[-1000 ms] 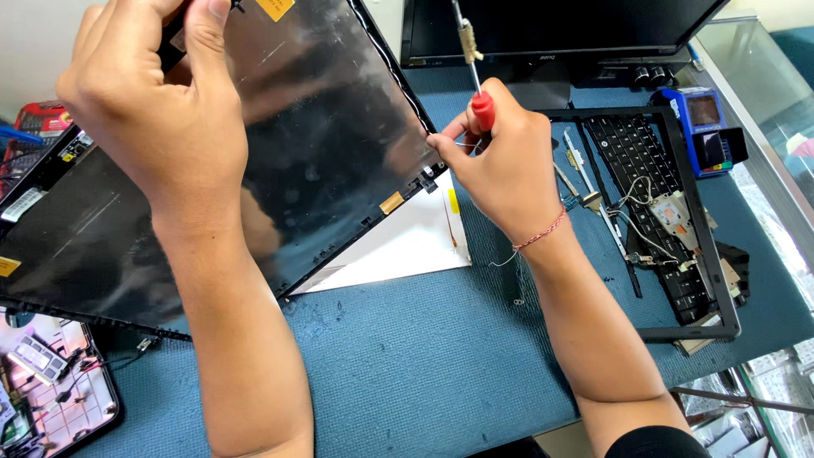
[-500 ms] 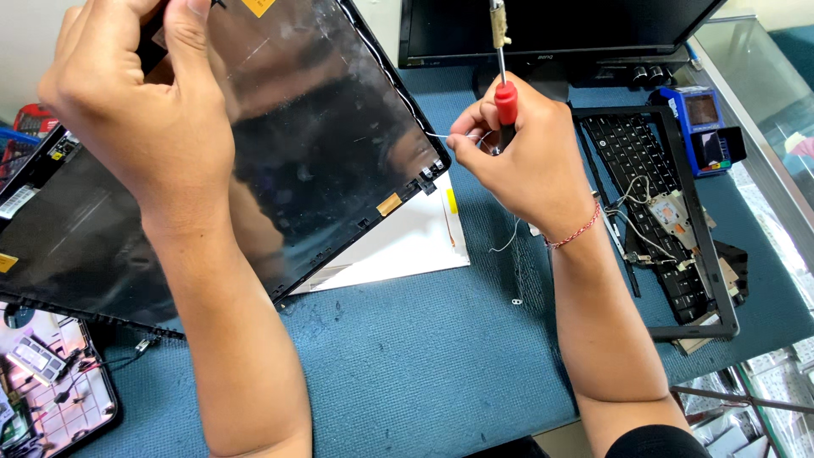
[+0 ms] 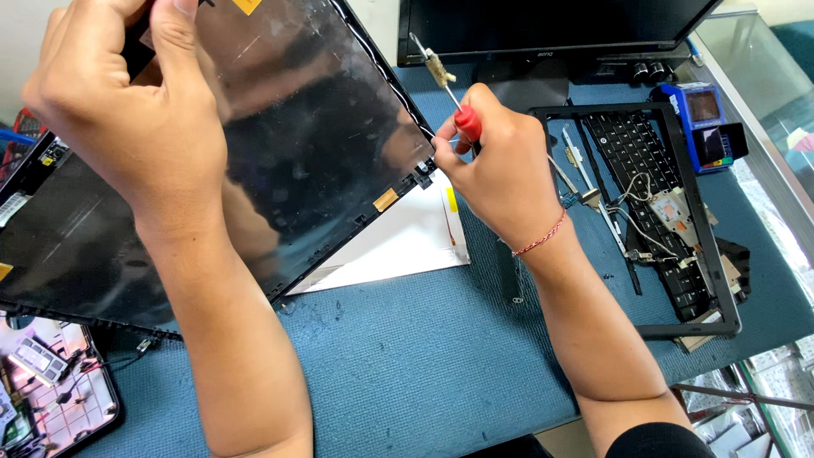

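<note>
Left hand (image 3: 127,119) clenched on top edge of the dark display panel (image 3: 280,161), tilting it off the blue surface (image 3: 407,365). Right hand (image 3: 500,174) gripped red-handled screwdriver (image 3: 466,123), shaft slanting up-left; panel's right corner touched that grip, just left of it.

The lid panel (image 3: 280,161) lies tilted at the left, over the paper sheet (image 3: 398,246) on the mat (image 3: 407,365). Right of it sits the keyboard (image 3: 653,195) inside its frame (image 3: 721,254) — the monitor (image 3: 543,25) stands behind, the circuit board (image 3: 51,399) at the near left corner.
</note>
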